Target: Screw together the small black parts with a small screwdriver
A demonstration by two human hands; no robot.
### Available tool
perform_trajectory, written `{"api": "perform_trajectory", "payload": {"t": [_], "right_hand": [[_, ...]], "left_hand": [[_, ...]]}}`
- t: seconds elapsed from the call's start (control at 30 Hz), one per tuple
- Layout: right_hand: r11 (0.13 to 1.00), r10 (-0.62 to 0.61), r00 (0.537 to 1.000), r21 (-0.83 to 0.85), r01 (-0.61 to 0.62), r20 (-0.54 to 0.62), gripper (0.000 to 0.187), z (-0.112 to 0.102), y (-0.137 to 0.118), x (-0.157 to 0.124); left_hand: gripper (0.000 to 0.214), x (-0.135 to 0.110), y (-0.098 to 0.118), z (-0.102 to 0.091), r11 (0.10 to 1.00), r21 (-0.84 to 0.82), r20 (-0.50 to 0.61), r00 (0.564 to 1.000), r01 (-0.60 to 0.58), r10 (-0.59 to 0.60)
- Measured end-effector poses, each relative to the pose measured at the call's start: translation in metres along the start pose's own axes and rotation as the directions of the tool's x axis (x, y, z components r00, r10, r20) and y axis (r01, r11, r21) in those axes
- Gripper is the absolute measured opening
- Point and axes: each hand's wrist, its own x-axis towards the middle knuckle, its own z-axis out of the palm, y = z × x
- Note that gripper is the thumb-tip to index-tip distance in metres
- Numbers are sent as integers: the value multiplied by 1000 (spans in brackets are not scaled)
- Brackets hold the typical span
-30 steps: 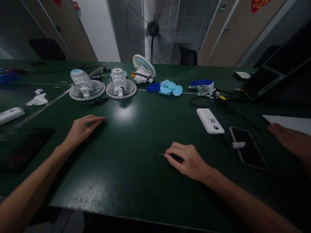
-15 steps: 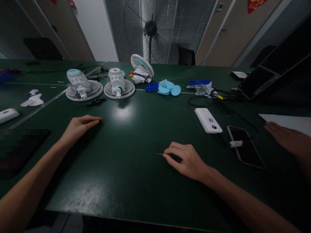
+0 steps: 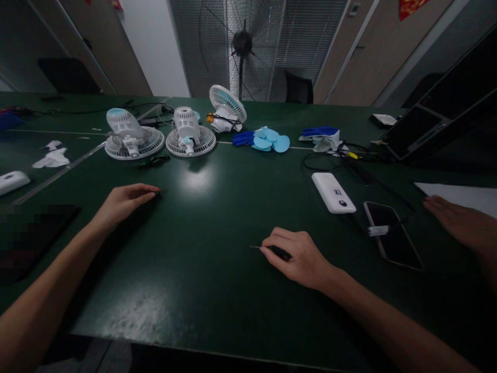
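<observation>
Screwdriver (image 3: 280,253) (pretty sure that's what it is, dark handle and thin metal shaft) is in the right hand (image 3: 298,257), low over the near side of the green table (image 3: 209,290). Thumb and fingers are clamped on it, shaft pointing left. Tip isn't on any screw or part, so I'd call this step a pause with the tool at the ready.

Left hand (image 3: 126,202) is well apart from it, thumb and fingertip together. Can't tell if something tiny is pinched in there.

Further out, two small fans (image 3: 124,123) (image 3: 187,123) lie grille-down, with a third fan (image 3: 227,106) tilted behind them. Light-blue blades (image 3: 271,139) are just beside a blue glove (image 3: 243,138). As I see it, using that tip on a fan would call for closing the gap first, plus a free hand to steady it.

Off to the right: white power bank (image 3: 334,193), phone (image 3: 398,241), then another person's hand (image 3: 458,221) near a white sheet (image 3: 466,196).
</observation>
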Motion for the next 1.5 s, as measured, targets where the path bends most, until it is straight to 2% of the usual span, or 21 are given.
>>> {"api": "perform_trajectory", "payload": {"t": [0.17, 0.53, 0.7, 0.83, 1.07, 1.2, 1.33, 1.43, 1.5], "right_hand": [[1000, -4, 1000, 4, 4, -3, 19, -1, -1, 1], [1000, -13, 1000, -8, 13, -3, 20, -1, -1, 1], [1000, -7, 1000, -12, 7, 1, 18, -2, -2, 1], [1000, -12, 1000, -24, 12, -3, 20, -3, -3, 1], [1000, -15, 1000, -9, 15, 2, 20, -2, -2, 1], [1000, 1, 1000, -8, 0, 5, 17, -1, -1, 0], [1000, 4, 1000, 0, -4, 12, 19, -1, -1, 0], [1000, 5, 1000, 15, -5, 4, 19, -1, -2, 1], [1000, 9, 1000, 17, -9, -2, 18, -1, -2, 1]], "left_hand": [[62, -3, 0, -3, 998, -53, 15, 999, 46, -45], [59, -9, 0, -3, 1000, 14, -52, 999, 11, -10], [66, -15, 7, 3, 996, 32, -73, 994, -80, 82], [70, -14, 2, 5, 982, 89, -111, 978, -167, 176], [69, -10, -10, 3, 953, 206, -106, 963, -222, 247], [67, -9, -9, 4, 949, 216, -107, 960, -230, 257], [66, -15, 3, 18, 956, 141, -89, 958, -257, 271], [55, -28, 26, 44, 933, 109, -1, 939, -343, 345], [47, -39, 46, 68, 910, 87, 104, 912, -406, 397]]}}
